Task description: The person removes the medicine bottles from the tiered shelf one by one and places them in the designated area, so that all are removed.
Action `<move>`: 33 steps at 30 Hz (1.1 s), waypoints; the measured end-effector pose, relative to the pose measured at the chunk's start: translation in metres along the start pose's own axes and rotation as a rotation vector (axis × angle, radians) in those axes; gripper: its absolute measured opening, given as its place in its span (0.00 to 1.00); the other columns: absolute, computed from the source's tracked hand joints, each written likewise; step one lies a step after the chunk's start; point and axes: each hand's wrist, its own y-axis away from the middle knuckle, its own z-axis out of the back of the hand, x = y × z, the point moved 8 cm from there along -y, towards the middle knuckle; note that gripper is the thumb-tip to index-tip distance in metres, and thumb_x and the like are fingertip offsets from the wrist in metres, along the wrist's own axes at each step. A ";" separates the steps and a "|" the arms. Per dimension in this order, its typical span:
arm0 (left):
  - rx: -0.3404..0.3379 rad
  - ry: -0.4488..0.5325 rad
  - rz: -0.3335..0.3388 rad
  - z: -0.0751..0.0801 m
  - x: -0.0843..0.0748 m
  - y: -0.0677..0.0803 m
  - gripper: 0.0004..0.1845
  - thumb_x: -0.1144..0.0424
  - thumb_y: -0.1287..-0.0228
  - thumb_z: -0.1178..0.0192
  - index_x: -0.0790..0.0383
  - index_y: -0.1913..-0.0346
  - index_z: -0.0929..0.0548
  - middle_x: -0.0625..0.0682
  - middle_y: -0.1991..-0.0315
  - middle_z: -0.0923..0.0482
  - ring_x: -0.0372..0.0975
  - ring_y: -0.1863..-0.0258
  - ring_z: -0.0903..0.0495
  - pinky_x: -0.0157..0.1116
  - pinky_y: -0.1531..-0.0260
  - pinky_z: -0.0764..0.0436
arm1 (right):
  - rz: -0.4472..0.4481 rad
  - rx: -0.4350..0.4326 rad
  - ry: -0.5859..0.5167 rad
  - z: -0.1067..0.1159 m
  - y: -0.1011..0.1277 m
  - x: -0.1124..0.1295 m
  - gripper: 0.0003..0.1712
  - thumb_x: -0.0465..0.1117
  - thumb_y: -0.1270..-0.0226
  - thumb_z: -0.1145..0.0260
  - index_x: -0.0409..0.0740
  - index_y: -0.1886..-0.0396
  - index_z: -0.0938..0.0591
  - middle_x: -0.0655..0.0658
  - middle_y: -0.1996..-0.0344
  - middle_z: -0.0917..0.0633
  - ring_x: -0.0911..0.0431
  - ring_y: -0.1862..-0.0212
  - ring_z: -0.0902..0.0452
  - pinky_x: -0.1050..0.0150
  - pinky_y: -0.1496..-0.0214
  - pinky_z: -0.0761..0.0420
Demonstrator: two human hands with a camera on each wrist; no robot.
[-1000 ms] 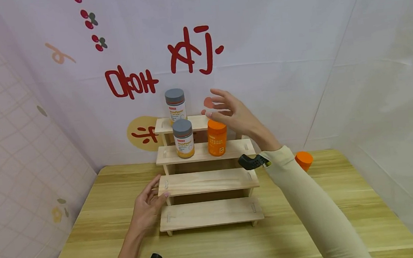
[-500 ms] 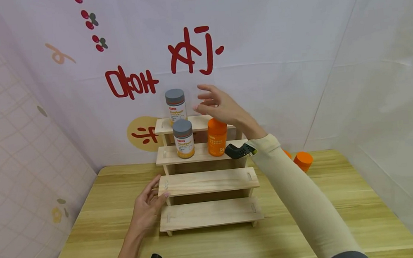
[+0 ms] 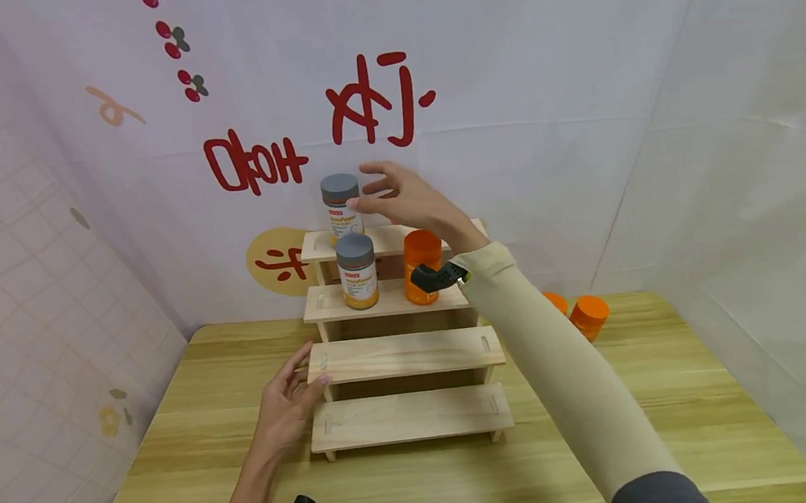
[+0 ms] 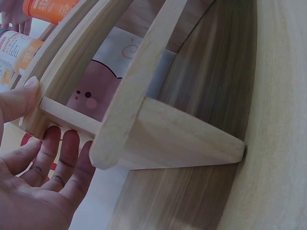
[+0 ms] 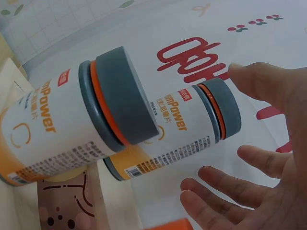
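My right hand (image 3: 407,198) reaches over the top tier with fingers spread, beside a grey-lidded supplement bottle (image 3: 345,218). In the right wrist view the thumb and fingers of that hand (image 5: 261,196) stand around the bottle's lid (image 5: 225,109), with a gap showing. A second grey-lidded bottle (image 3: 359,278) stands one tier lower, left of an orange bottle (image 3: 420,243) partly covered by my wrist device. My left hand (image 3: 285,408) holds the left end of the wooden tiered stand (image 3: 406,356); its thumb (image 4: 21,100) lies over a shelf edge, fingers below.
Two orange bottles stand on the wooden table (image 3: 681,419) right of the stand, one (image 3: 590,318) in fuller view, the other (image 3: 555,301) mostly behind my sleeve. The lower two tiers are bare boards. A printed white cloth wall (image 3: 538,68) rises close behind the stand.
My right hand has moved left from above the orange bottle to the upper grey-lidded bottle. More of the orange bottles on the table shows. The left hand has kept its place on the stand.
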 end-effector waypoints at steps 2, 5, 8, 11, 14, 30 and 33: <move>0.005 -0.001 -0.001 0.000 0.000 0.000 0.37 0.61 0.28 0.34 0.50 0.20 0.37 0.60 0.32 0.34 0.30 0.48 0.21 0.30 0.53 0.17 | -0.005 0.009 0.015 -0.003 -0.003 0.000 0.47 0.64 0.35 0.30 0.64 0.20 0.38 0.47 0.28 0.26 0.50 0.30 0.27 0.48 0.32 0.24; 0.004 -0.006 -0.001 0.000 0.000 -0.001 0.37 0.61 0.28 0.34 0.50 0.21 0.37 0.60 0.32 0.33 0.30 0.49 0.21 0.31 0.53 0.16 | -0.002 0.014 0.038 -0.007 -0.008 0.001 0.47 0.63 0.36 0.29 0.63 0.21 0.37 0.47 0.30 0.24 0.51 0.31 0.28 0.47 0.30 0.26; 0.003 -0.003 0.001 0.000 0.000 -0.001 0.37 0.61 0.28 0.34 0.50 0.21 0.37 0.60 0.32 0.33 0.30 0.49 0.21 0.31 0.53 0.16 | 0.009 0.017 0.057 -0.012 -0.012 0.002 0.47 0.63 0.37 0.28 0.61 0.22 0.35 0.48 0.31 0.24 0.52 0.31 0.28 0.47 0.30 0.26; 0.004 0.001 0.007 0.000 0.001 0.000 0.37 0.61 0.28 0.34 0.50 0.21 0.37 0.60 0.32 0.33 0.30 0.49 0.21 0.30 0.53 0.16 | 0.010 0.018 0.077 -0.016 -0.016 0.003 0.47 0.63 0.38 0.27 0.59 0.22 0.35 0.49 0.32 0.24 0.52 0.31 0.28 0.47 0.30 0.26; 0.006 -0.002 0.009 0.000 0.000 0.000 0.37 0.61 0.28 0.34 0.50 0.20 0.37 0.60 0.32 0.33 0.30 0.49 0.20 0.32 0.53 0.16 | -0.005 0.016 0.085 -0.020 -0.019 0.003 0.48 0.61 0.38 0.27 0.57 0.22 0.35 0.48 0.32 0.24 0.51 0.32 0.28 0.47 0.31 0.25; 0.002 -0.004 -0.027 0.001 -0.004 0.002 0.36 0.63 0.28 0.35 0.54 0.21 0.36 0.60 0.33 0.32 0.28 0.48 0.21 0.28 0.54 0.17 | -0.011 -0.035 0.126 -0.027 -0.020 0.008 0.40 0.55 0.34 0.26 0.50 0.28 0.31 0.46 0.37 0.20 0.50 0.35 0.24 0.53 0.36 0.20; 0.002 -0.007 -0.040 0.000 -0.005 0.002 0.36 0.64 0.28 0.35 0.54 0.21 0.36 0.61 0.33 0.32 0.27 0.48 0.22 0.27 0.55 0.18 | -0.007 -0.047 0.133 -0.026 -0.019 0.007 0.41 0.56 0.34 0.27 0.49 0.27 0.32 0.46 0.38 0.20 0.50 0.36 0.24 0.54 0.36 0.20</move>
